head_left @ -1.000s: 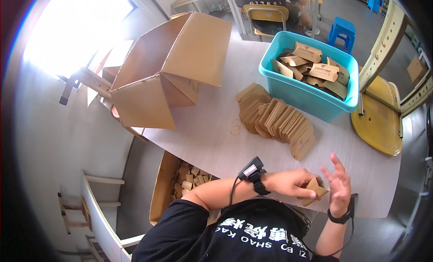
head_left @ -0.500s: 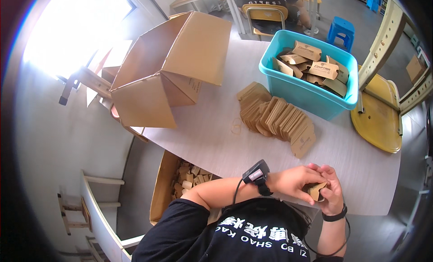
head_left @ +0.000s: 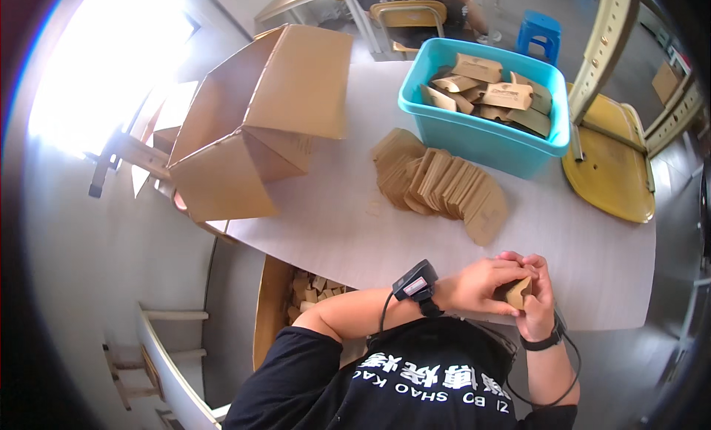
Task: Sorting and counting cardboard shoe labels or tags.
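Note:
Over the table's near right edge, my left hand (head_left: 480, 283) and my right hand (head_left: 541, 300) are closed around a small brown pillow box (head_left: 520, 292). One curved end of it shows between my fingers; the rest is covered by them. Farther up the table lies a fanned row of flat, unfolded pillow boxes (head_left: 450, 184). Behind that row stands a turquoise plastic bin (head_left: 485, 150), heaped with formed pillow boxes (head_left: 506, 96).
A large open cardboard carton (head_left: 307, 82) stands at the table's left. Below the table edge, another carton (head_left: 272, 304) holds many small brown pieces. On the right are a yellow stool (head_left: 607, 171) and a metal post (head_left: 603, 52). A person (head_left: 415, 0) sits beyond.
The whole view has shifted slightly. Both hands keep hold of the pillow box, whose visible end has turned and now looks smoother, with my right fingers moved along it.

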The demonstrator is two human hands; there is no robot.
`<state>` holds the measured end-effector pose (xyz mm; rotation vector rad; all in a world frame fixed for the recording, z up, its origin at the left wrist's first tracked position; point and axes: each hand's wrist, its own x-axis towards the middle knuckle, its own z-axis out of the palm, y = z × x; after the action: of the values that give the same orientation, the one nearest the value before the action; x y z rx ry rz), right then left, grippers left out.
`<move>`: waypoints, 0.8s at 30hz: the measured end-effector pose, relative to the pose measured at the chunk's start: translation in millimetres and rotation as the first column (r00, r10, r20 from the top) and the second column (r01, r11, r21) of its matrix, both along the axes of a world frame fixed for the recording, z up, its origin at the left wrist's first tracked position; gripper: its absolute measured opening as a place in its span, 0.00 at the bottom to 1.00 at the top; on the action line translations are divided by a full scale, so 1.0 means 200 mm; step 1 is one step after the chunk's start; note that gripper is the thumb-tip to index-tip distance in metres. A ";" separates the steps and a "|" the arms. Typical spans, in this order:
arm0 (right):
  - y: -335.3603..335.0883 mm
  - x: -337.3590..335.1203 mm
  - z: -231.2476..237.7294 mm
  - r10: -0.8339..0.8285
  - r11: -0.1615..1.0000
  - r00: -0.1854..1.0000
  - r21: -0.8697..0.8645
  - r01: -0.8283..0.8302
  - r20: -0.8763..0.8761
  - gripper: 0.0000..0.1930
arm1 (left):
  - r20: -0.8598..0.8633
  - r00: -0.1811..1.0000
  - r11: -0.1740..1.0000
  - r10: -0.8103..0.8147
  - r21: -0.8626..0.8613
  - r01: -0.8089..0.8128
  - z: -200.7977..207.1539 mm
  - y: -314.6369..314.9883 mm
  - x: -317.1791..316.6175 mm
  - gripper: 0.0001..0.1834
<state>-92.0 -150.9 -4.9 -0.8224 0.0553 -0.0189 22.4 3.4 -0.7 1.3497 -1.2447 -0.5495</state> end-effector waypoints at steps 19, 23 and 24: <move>-0.09 -0.06 0.19 0.156 0.082 0.790 -0.805 0.588 0.593 0.13 | -0.138 0.970 0.979 -0.201 0.005 0.204 -0.07 0.02 0.02 0.34; -0.11 -0.05 0.15 0.126 0.228 0.826 -0.826 0.515 0.549 0.14 | -0.238 0.937 0.964 -0.256 0.003 0.264 0.00 0.03 0.02 0.31; -0.13 -0.04 0.14 0.130 0.227 0.820 -0.822 0.523 0.558 0.14 | -0.228 0.940 0.965 -0.254 0.003 0.261 0.01 0.03 0.02 0.31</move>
<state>-99.8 -176.8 23.4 -2.0993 -0.4445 -0.6285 26.6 10.3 0.4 1.1212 -1.2345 -0.8870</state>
